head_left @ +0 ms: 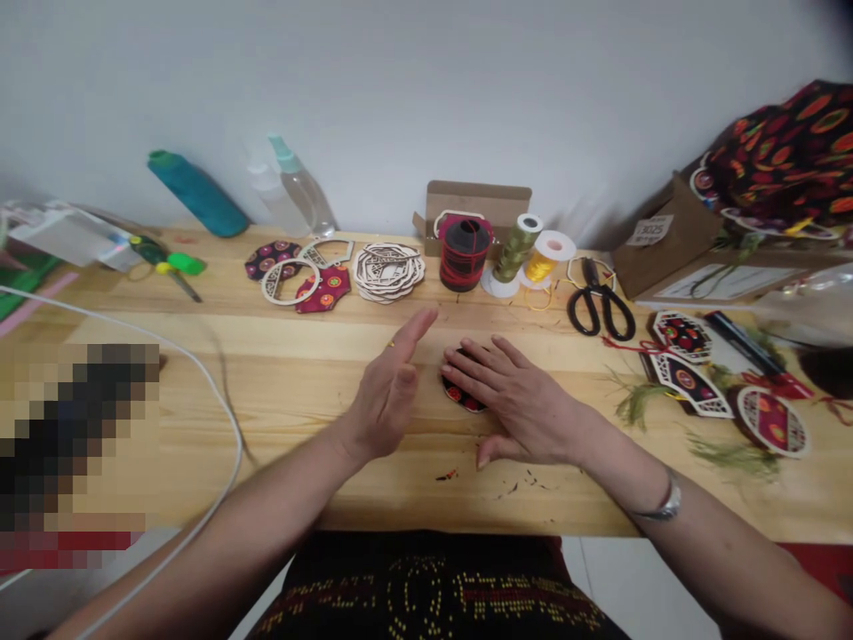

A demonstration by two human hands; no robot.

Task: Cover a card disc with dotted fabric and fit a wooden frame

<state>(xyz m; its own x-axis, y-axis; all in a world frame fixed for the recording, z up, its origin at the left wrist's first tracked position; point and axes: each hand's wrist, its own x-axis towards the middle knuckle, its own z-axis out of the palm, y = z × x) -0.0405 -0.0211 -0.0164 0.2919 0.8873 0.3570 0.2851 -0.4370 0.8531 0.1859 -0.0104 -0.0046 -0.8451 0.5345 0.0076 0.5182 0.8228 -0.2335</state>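
Black patterned clothing [426, 591] sits behind the fingers, the left hand [388, 400] empty with fingers together, the right hand [533, 400] spreading its own atop a dark patterned piece [461, 397], which might skid if pushed sideways.

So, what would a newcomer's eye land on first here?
Probably the bold dark fabric with red and orange motifs, bulging above the cardboard box at the upper right. Next, mid-table, the right hand lying flat over a dark patterned piece. Then the bright yellow spool near the wall, right of the red-wound spool.
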